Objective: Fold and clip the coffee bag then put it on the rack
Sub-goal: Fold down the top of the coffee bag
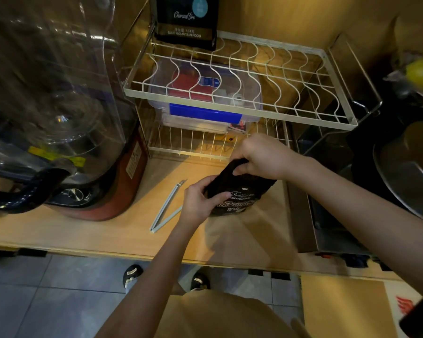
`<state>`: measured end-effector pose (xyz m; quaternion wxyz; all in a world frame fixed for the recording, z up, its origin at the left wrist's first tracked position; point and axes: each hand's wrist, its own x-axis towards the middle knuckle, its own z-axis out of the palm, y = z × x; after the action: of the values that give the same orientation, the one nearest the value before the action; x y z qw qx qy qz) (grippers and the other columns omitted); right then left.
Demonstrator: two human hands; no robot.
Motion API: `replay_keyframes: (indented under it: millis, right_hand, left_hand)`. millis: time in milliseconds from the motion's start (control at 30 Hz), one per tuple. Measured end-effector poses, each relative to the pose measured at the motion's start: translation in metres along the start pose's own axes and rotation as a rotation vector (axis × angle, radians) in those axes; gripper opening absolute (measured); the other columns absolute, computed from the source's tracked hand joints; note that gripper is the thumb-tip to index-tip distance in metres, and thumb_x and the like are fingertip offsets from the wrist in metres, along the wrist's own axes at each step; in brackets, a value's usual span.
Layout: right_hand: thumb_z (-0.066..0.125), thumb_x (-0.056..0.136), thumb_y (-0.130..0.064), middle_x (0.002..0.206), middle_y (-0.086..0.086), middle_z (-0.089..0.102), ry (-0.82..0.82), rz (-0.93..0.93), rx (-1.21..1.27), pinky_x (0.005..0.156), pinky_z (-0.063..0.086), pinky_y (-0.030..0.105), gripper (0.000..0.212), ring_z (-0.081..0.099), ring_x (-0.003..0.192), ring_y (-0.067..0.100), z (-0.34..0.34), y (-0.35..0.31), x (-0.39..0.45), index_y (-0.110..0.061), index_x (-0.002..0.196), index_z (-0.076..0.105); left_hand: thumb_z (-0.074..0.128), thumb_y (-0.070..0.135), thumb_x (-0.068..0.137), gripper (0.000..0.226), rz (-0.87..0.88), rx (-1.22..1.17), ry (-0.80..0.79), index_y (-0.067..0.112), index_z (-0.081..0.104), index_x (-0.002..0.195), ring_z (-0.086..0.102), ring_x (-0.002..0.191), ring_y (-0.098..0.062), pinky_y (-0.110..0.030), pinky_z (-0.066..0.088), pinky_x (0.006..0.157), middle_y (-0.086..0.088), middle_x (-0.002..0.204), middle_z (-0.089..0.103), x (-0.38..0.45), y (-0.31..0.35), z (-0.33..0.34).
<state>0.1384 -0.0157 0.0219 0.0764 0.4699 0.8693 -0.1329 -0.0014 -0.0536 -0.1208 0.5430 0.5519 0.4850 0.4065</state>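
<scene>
A black coffee bag (239,195) with white lettering stands on the wooden counter in front of the rack. My left hand (200,200) grips its left side. My right hand (260,158) holds its top edge, which is bent over. A pale long bag clip (166,208) lies open in a V on the counter, just left of my left hand. The white wire rack (230,103) stands behind, with a second black coffee bag (185,19) on its upper tier at the back left.
A clear plastic box (205,98) with red and blue contents sits on the rack's lower tier. A large blender with a clear jar (59,118) fills the left. Dark pans (405,167) and a metal appliance crowd the right. The counter's front edge (132,252) runs below my arms.
</scene>
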Motion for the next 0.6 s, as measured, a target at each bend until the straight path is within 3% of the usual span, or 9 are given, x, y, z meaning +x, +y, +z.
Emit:
replay_keyframes:
  millis: [67, 267, 400, 500, 600]
  right_hand:
    - [0.061, 0.084, -0.02, 0.091, 0.006, 0.067, 0.037, 0.015, -0.007, 0.079, 0.05, 0.04, 0.014, 0.06, 0.089, 0.02, -0.001, 0.002, -0.001, -0.015, 0.096, 0.065]
    - [0.061, 0.084, -0.021, 0.095, 0.006, 0.068, 0.049, 0.029, 0.079, 0.08, 0.051, 0.044, 0.017, 0.061, 0.09, 0.02, 0.009, 0.004, 0.0, -0.015, 0.099, 0.065]
    - [0.068, 0.077, -0.018, 0.099, 0.006, 0.066, -0.021, 0.106, 0.279, 0.079, 0.052, 0.036, 0.024, 0.06, 0.091, 0.017, 0.006, 0.016, -0.003, -0.014, 0.101, 0.062]
    - [0.069, 0.076, -0.013, 0.098, 0.008, 0.067, -0.002, 0.146, 0.246, 0.082, 0.052, 0.039, 0.021, 0.062, 0.095, 0.02, 0.011, 0.028, -0.008, -0.012, 0.097, 0.065]
    - [0.067, 0.078, -0.013, 0.096, 0.008, 0.068, 0.077, 0.126, 0.232, 0.084, 0.051, 0.042, 0.016, 0.062, 0.092, 0.02, 0.015, 0.032, -0.012, -0.011, 0.094, 0.067]
  left_hand:
    - [0.074, 0.015, 0.07, 0.039, -0.009, 0.011, -0.011, 0.009, 0.063, 0.107, 0.064, 0.088, -0.006, -0.018, 0.054, 0.073, -0.006, 0.097, 0.069, 0.003, 0.001, -0.002]
    - [0.073, 0.005, 0.069, 0.034, -0.052, -0.057, -0.029, 0.003, 0.066, 0.102, 0.066, 0.084, -0.009, -0.026, 0.055, 0.075, -0.01, 0.095, 0.07, 0.005, 0.004, -0.005]
    - [0.067, 0.0, 0.074, 0.022, -0.084, -0.171, 0.013, -0.004, 0.066, 0.096, 0.066, 0.066, 0.002, -0.011, 0.051, 0.057, 0.015, 0.069, 0.072, 0.009, 0.01, -0.006]
    - [0.066, 0.003, 0.077, 0.004, -0.126, -0.174, 0.029, 0.002, 0.069, 0.076, 0.066, 0.059, -0.001, -0.012, 0.05, 0.052, 0.014, 0.056, 0.071, 0.012, 0.009, -0.008]
    - [0.065, 0.005, 0.078, 0.007, -0.141, -0.184, 0.017, 0.009, 0.068, 0.073, 0.066, 0.059, -0.002, -0.012, 0.05, 0.052, 0.013, 0.056, 0.071, 0.016, 0.012, -0.011]
